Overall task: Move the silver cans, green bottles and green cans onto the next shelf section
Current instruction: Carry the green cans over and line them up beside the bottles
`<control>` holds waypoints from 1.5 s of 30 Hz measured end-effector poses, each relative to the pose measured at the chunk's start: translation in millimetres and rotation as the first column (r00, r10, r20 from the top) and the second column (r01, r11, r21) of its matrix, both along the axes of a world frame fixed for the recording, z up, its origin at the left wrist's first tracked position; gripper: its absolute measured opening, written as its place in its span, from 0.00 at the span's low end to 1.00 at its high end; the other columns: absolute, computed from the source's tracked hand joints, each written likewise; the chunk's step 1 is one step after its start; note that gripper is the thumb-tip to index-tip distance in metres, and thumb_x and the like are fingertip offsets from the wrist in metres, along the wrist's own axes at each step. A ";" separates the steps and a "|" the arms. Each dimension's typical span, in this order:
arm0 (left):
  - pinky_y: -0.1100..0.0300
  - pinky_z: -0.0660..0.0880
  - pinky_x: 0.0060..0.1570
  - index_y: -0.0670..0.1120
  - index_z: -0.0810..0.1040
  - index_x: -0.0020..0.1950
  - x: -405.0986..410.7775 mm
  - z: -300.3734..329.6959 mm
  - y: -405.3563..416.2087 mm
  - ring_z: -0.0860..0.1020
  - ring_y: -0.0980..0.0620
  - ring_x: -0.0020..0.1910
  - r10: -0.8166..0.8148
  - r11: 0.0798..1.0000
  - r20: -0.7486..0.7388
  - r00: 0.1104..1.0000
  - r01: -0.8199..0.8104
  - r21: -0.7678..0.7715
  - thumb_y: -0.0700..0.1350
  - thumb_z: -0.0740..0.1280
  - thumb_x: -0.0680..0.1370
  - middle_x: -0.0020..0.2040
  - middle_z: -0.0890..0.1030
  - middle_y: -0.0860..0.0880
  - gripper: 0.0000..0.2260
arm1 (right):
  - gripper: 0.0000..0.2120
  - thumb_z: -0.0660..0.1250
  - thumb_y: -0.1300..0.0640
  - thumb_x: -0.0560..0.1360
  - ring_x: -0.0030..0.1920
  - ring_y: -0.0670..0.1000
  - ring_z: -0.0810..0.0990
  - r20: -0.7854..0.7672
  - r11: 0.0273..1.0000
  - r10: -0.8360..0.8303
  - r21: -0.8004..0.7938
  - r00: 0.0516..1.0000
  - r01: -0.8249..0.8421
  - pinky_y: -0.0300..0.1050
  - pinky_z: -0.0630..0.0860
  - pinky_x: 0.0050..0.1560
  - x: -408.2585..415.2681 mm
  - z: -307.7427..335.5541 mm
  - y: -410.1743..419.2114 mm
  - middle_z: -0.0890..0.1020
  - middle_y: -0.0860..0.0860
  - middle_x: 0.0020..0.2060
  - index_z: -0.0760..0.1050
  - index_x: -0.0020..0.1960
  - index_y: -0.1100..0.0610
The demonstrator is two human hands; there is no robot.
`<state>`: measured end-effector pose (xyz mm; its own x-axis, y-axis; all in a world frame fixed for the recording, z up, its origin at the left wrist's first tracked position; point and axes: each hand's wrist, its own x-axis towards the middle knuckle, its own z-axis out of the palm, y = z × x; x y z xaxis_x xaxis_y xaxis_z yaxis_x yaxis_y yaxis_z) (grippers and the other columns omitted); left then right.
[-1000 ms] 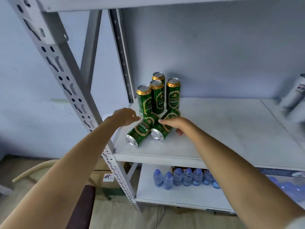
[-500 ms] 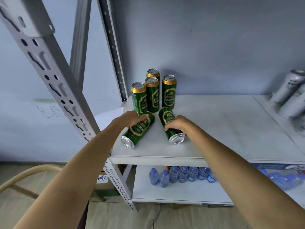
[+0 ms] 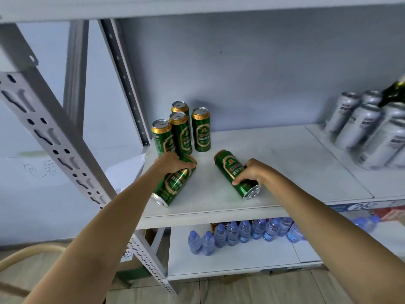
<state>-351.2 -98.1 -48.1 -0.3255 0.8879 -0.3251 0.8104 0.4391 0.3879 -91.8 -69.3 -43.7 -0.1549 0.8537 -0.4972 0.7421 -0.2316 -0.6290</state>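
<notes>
**Both hands on the two fallen green cans**

My left hand curls over the gold-rimmed top end of a lying green can, whose silver base points to 7 o'clock, close to the shelf's front edge. The fingertips wrap over the far side and I can't see them all. My right hand grips a second lying can round its lower half, near the base at 5 o'clock; its top points to 11 o'clock. The palm hides part of the label.

Four upright green cans stand at 12 o'clock, just behind the left hand, tight together by the rear post.

To 3 o'clock the shelf board runs bare as far as a seam, beyond which stand silver cans, blurred and cut by the frame edge. A dark green bottle shows only in part behind them. Water bottles line the shelf below.
</notes>
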 end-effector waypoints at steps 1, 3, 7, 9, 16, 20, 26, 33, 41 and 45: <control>0.58 0.75 0.50 0.45 0.74 0.62 2.6 5.3 0.0 0.78 0.47 0.48 -0.006 0.998 0.053 0.999 0.003 0.055 0.67 0.72 0.65 0.56 0.80 0.45 0.35 | 0.36 0.81 0.63 0.57 0.51 0.61 0.82 -0.073 0.999 -0.042 -0.002 0.996 0.042 0.57 0.79 0.54 7.2 -1.2 -0.6 0.81 0.62 0.55 0.71 0.62 0.65; 0.58 0.76 0.47 0.45 0.76 0.60 9.6 19.9 -0.9 0.79 0.48 0.47 -0.030 0.981 0.189 0.981 -0.008 0.196 0.61 0.75 0.66 0.54 0.82 0.46 0.29 | 0.34 0.81 0.66 0.57 0.51 0.61 0.82 -0.222 0.991 -0.121 0.024 0.968 0.130 0.57 0.79 0.55 20.8 -3.4 -2.4 0.81 0.62 0.55 0.74 0.60 0.65; 0.59 0.77 0.44 0.46 0.80 0.51 37.8 47.7 -3.2 0.80 0.51 0.43 -0.099 0.911 0.323 0.941 -0.045 0.410 0.58 0.75 0.68 0.49 0.83 0.48 0.19 | 0.32 0.80 0.65 0.59 0.54 0.57 0.80 -0.416 0.931 -0.195 0.208 0.888 0.301 0.53 0.77 0.56 45.5 -3.2 -15.3 0.81 0.57 0.54 0.72 0.59 0.61; 0.58 0.76 0.48 0.48 0.79 0.51 59.7 58.3 -4.0 0.80 0.52 0.46 -0.164 0.872 0.377 0.912 -0.045 0.487 0.58 0.75 0.68 0.49 0.83 0.50 0.19 | 0.34 0.80 0.65 0.59 0.55 0.55 0.79 -0.493 0.878 -0.217 0.279 0.842 0.389 0.50 0.76 0.55 59.8 -2.3 -24.4 0.79 0.53 0.53 0.70 0.61 0.60; 0.48 0.78 0.57 0.47 0.78 0.61 162.0 80.3 -8.7 0.81 0.50 0.53 -0.358 0.802 0.462 0.811 0.014 0.597 0.60 0.76 0.61 0.54 0.83 0.50 0.32 | 0.33 0.79 0.69 0.59 0.52 0.51 0.78 -0.690 0.724 -0.218 0.359 0.690 0.588 0.48 0.76 0.54 131.9 4.6 -53.3 0.78 0.51 0.50 0.69 0.60 0.58; 0.59 0.76 0.51 0.48 0.78 0.58 243.0 84.4 -10.2 0.79 0.52 0.50 -0.437 0.774 0.401 0.805 0.110 0.623 0.52 0.76 0.68 0.52 0.82 0.51 0.21 | 0.24 0.78 0.69 0.61 0.43 0.37 0.75 -0.661 0.684 -0.204 0.432 0.722 0.588 0.31 0.73 0.42 207.3 12.9 -67.4 0.77 0.46 0.44 0.70 0.47 0.51; 0.53 0.77 0.56 0.46 0.77 0.61 374.1 88.0 -3.6 0.79 0.49 0.55 -0.513 0.752 0.400 0.760 0.172 0.637 0.52 0.76 0.68 0.56 0.81 0.49 0.24 | 0.29 0.81 0.60 0.59 0.53 0.51 0.77 -0.526 0.656 -0.257 0.521 0.811 0.546 0.44 0.72 0.54 358.3 16.5 -79.1 0.78 0.54 0.54 0.73 0.56 0.56; 0.51 0.78 0.56 0.47 0.79 0.58 526.2 101.7 22.1 0.80 0.50 0.52 -0.564 0.737 0.422 0.710 0.202 0.645 0.51 0.77 0.68 0.53 0.82 0.50 0.21 | 0.33 0.80 0.59 0.61 0.51 0.48 0.77 -0.465 0.658 -0.299 0.532 0.833 0.533 0.42 0.72 0.52 526.4 29.1 -77.0 0.79 0.48 0.51 0.72 0.63 0.56; 0.53 0.78 0.57 0.50 0.78 0.61 667.9 119.4 86.6 0.82 0.54 0.53 -0.706 0.657 0.348 0.617 0.385 0.649 0.52 0.76 0.69 0.54 0.83 0.53 0.22 | 0.34 0.80 0.57 0.62 0.51 0.49 0.78 -0.496 0.622 -0.371 0.494 0.785 0.607 0.43 0.73 0.52 661.8 29.8 -20.3 0.79 0.48 0.51 0.71 0.65 0.56; 0.53 0.80 0.53 0.48 0.80 0.58 732.0 129.6 123.8 0.83 0.53 0.50 -0.753 0.614 0.347 0.559 0.408 0.676 0.51 0.75 0.69 0.52 0.84 0.51 0.19 | 0.31 0.78 0.61 0.64 0.51 0.50 0.77 -0.528 0.588 -0.396 0.484 0.752 0.649 0.39 0.72 0.49 714.1 34.1 17.9 0.78 0.50 0.50 0.71 0.65 0.59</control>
